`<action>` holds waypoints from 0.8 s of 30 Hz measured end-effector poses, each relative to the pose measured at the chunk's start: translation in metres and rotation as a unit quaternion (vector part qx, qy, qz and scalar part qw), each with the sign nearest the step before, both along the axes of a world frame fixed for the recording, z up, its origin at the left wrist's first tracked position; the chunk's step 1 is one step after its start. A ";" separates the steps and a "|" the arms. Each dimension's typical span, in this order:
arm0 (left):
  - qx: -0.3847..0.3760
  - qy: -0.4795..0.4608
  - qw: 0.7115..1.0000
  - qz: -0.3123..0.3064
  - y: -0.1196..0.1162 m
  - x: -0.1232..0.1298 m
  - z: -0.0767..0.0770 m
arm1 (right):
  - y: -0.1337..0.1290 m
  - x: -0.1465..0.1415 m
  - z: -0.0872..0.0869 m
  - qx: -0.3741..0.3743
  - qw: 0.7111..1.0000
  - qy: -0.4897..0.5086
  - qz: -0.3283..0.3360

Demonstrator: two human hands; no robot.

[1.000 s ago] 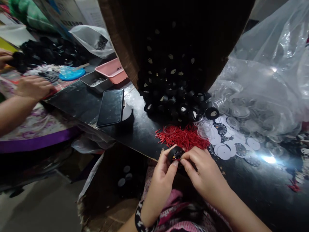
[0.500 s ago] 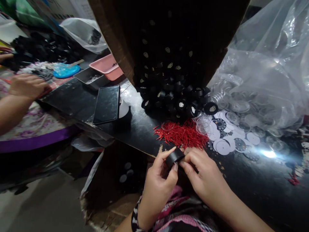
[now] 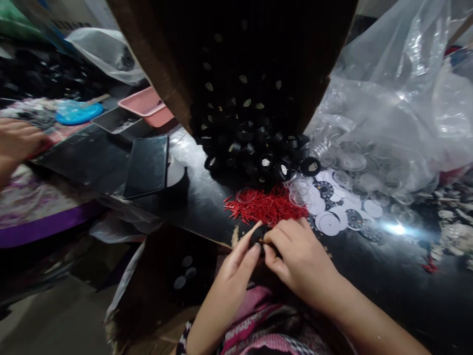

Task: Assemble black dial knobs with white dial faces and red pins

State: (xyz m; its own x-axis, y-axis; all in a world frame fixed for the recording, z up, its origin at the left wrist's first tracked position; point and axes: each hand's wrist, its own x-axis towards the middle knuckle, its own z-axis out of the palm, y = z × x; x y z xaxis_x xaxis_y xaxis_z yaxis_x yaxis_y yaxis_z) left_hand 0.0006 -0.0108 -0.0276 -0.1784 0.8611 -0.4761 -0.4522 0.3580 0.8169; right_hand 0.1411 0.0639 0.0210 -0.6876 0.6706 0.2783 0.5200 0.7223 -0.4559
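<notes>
My left hand (image 3: 239,261) grips a small round black casing (image 3: 257,235) between thumb and fingers, just over the table's near edge. Close against it, my right hand (image 3: 297,251) pinches at the casing's open side; a small orange-brown bit shows at its fingertips, too small to name. Right behind my hands lies a heap of thin red pointers (image 3: 264,206). Beside it on the right are white and black printed dial discs (image 3: 330,222) and clear round covers (image 3: 343,160). More black casings (image 3: 254,158), some with pale tags, spill from a dark carton.
The cardboard carton (image 3: 318,106) stands tilted behind the heaps. A large clear plastic bag (image 3: 391,98) is at right. On the left are a phone (image 3: 147,165), a grey tray (image 3: 118,123), a pink tray (image 3: 148,106) and another person's hand (image 3: 16,140). An open box (image 3: 158,296) sits below the edge.
The casing has turned so its open side faces up toward me, and my right fingers have moved onto it. The whole view has shifted, with things appearing farther left.
</notes>
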 end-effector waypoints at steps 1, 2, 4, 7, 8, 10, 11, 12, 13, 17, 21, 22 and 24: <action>-0.020 -0.014 1.000 0.015 0.000 0.003 0.001 | -0.001 -0.001 0.000 0.004 1.000 -0.005 -0.006; -0.041 -0.031 0.998 0.031 0.001 0.006 0.002 | -0.002 -0.003 0.001 -0.003 1.000 -0.003 -0.017; -0.071 -0.049 0.994 0.061 0.001 0.010 0.004 | -0.004 -0.005 0.002 -0.048 0.997 0.010 -0.053; -0.054 0.022 0.998 0.036 0.001 0.010 0.003 | -0.004 0.000 0.004 -0.134 0.987 0.041 -0.083; -0.044 0.045 0.998 0.015 0.001 0.009 0.002 | -0.001 0.006 0.004 -0.159 0.983 0.054 -0.071; -0.035 0.030 0.999 -0.003 0.002 0.007 0.000 | 0.011 0.027 0.004 -0.180 0.978 0.084 -0.056; -0.034 -0.004 0.999 0.006 0.003 0.007 0.000 | 0.021 0.041 0.003 -0.173 0.979 0.088 -0.065; -0.032 -0.045 0.998 0.019 0.004 0.008 0.000 | 0.034 0.055 0.003 -0.136 0.980 0.083 -0.115; -0.028 -0.078 0.996 0.030 0.005 0.010 0.001 | 0.047 0.070 0.002 -0.085 0.976 0.050 -0.193; -0.039 -0.121 0.992 0.009 0.010 0.018 0.008 | 0.097 0.108 -0.002 0.022 0.936 -0.149 -0.319; -0.051 -0.131 0.990 -0.009 0.013 0.021 0.008 | 0.120 0.112 -0.011 0.055 0.921 -0.195 -0.331; -0.051 -0.131 0.990 -0.006 0.013 0.020 0.006 | 0.123 0.112 -0.014 0.063 0.917 -0.198 -0.340; -0.051 -0.134 0.990 -0.006 0.013 0.020 0.005 | 0.127 0.114 -0.016 0.078 0.911 -0.191 -0.356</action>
